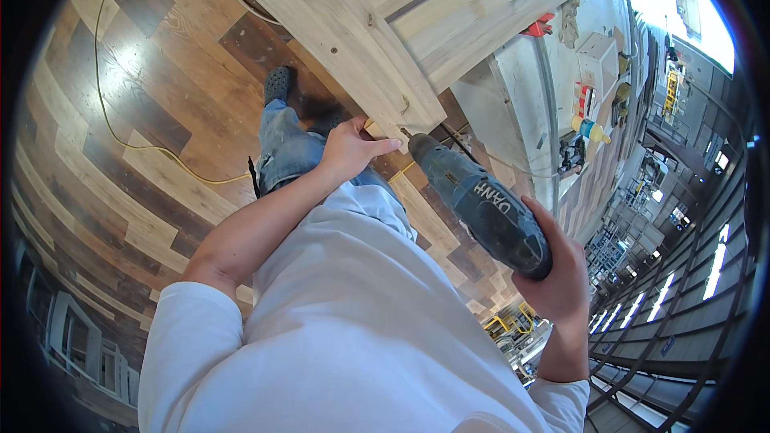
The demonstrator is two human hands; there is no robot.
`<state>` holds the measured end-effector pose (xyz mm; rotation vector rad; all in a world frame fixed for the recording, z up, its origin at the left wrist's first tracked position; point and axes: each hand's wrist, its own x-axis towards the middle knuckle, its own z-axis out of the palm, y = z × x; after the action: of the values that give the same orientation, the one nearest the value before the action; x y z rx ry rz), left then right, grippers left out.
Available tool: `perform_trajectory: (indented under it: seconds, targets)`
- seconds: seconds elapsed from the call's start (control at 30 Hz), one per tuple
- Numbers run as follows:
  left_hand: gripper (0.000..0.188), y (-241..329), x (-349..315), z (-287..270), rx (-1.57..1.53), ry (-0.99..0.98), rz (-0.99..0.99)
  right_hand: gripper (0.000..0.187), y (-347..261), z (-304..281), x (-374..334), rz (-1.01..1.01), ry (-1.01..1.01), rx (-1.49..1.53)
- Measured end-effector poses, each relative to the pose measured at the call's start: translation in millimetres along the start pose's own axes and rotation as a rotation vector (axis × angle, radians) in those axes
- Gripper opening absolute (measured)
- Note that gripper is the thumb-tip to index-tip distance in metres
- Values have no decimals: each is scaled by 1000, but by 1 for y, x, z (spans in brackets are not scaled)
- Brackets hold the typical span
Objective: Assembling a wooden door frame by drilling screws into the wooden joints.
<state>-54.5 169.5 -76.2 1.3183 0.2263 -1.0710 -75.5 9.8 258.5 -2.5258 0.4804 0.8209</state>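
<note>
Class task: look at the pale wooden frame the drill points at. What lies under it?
Under the pale wooden frame: patchwork wood-plank floor and a dark clog-style shoe. The frame covers whatever floor lies beneath its boards.

Tight spot at the end of the wooden frame (pixel 337 24): left hand (pixel 346 148) pressed to its lower corner, drill (pixel 480 207) nose right beside the fingertips, almost no gap btwn them. Right hand (pixel 561 273) closed round the drill's grip, so that side is taken up. Person's leg (pixel 289 148) and shoe (pixel 277 84) stand just under the frame, blocking the way in from below-left. Yellow cable (pixel 144 147) trails across the plank floor (pixel 120 112) to the left, otherwise open room there. Right of the frame, a cluttered surface (pixel 521 104) w/ boxes and bottles near its far edge; narrow bare strip alongside the frame.
</note>
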Motion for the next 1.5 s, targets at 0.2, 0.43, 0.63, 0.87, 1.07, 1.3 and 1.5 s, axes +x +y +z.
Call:
perform_trajectory:
  seconds: [0.2,0.43,0.63,0.87,1.07,1.3,1.5]
  targets:
    - [49,2,-2,0,-10,15,12,71,-1,2,7,-43,-12,-73]
    - [47,-1,1,-1,8,16,23,69,-7,-4,14,-90,-84,-293]
    - [48,1,1,-1,98,29,30,68,7,-7,21,-77,-33,-181]
    - [46,7,-2,0,45,20,-7,66,7,-5,22,-83,-39,-185]
    - [47,10,-4,-1,76,29,12,72,7,-3,25,-178,8,-261]
    - [47,11,-5,-2,112,37,9,73,6,-2,26,-202,9,-273]
    - [46,8,-3,1,97,41,21,74,-2,-1,24,-193,-7,-300]
